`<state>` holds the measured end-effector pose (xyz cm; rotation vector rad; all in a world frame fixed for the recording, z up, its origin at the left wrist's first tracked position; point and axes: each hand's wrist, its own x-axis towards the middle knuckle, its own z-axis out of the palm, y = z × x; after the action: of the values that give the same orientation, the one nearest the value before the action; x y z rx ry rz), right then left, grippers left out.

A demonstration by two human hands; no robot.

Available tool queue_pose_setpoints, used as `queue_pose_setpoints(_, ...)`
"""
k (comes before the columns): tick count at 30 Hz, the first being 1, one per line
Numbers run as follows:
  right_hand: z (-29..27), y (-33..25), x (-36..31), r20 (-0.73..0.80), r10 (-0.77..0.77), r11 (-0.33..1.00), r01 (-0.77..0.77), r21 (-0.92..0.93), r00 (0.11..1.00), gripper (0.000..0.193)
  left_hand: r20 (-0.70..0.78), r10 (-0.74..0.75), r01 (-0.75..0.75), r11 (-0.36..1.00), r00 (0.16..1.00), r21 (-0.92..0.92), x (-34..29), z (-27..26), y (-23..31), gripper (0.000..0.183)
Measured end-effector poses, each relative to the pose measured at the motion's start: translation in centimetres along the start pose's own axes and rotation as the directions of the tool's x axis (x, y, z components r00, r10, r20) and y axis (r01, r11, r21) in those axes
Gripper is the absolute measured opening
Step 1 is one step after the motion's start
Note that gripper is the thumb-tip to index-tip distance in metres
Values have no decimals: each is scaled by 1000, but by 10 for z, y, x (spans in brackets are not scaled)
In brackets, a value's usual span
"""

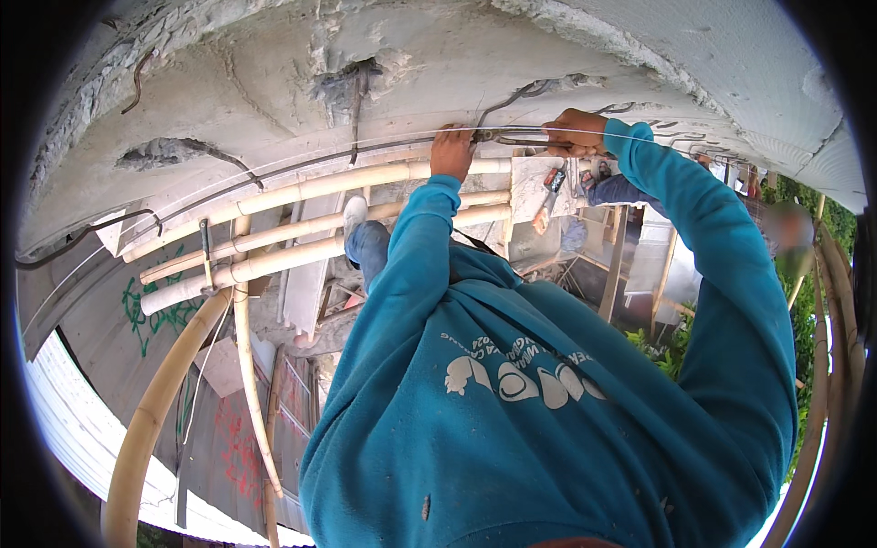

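Note:
My left hand (452,152) is closed around a long, thin reinforcing bar (320,152) that runs along the concrete face. Its fingertips lie close to the jaws of a pair of pincers (523,142). The pincers' handles lead into my right hand (577,133), which is closed on them. Near the jaws, a bent bar stub (508,102) comes out of the concrete and meets the long bar. A taut white string (365,137) passes along the bar and across both hands. Any tie wire at the jaws is too small to make out.
Bamboo poles (311,189) form a scaffold below, with a hammer (206,256) hooked over them. A board (530,183) carries a red-and-black tool (554,180). More bar stubs (355,114) stick out of chipped concrete. Another person (787,228) is at the right.

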<state>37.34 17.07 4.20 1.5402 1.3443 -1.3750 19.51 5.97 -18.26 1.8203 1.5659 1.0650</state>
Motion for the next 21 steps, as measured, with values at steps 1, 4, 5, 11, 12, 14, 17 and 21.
queue_pose_setpoints(1, -1, 6, 2, 87, 73, 977, -89, 193, 994, 45, 5, -41, 41, 999, 999, -3, 1, -3, 3, 37)
queue_pose_setpoints(4, 6, 15, 3, 21, 46, 953, -50, 297, 999, 44, -30, -50, 48, 996, 998, -72, 0, -9, 13, 55)
queue_pose_setpoints(5, 4, 13, 4, 1, 62, 973, -61, 222, 998, 43, -54, -103, 98, 991, 993, -94, -2, -11, 18, 54)
queue_pose_setpoints(11, 7, -18, -7, -178, -135, 980, 105, -168, 975, 37, -26, -122, 117, 984, 992, -135, 10, -28, 68, 71)
queue_pose_setpoints(12, 10, -19, -8, -168, -180, 972, 149, -183, 969, 49, -13, -115, 113, 987, 993, -116, 10, -22, 75, 80)
queue_pose_setpoints(14, 24, -24, -18, -192, -340, 850, 214, -481, 921, 50, -30, -90, 85, 983, 995, -160, 10, -4, 87, 85)
queue_pose_setpoints(17, 43, -10, -15, -230, -599, 567, 203, -798, 767, 42, -54, -87, 73, 971, 995, -227, 14, 9, 107, 80)
queue_pose_setpoints(21, 64, 1, -19, -242, -731, 296, -23, -955, 637, 33, -76, -123, 107, 975, 989, -193, 23, 19, 115, 64)
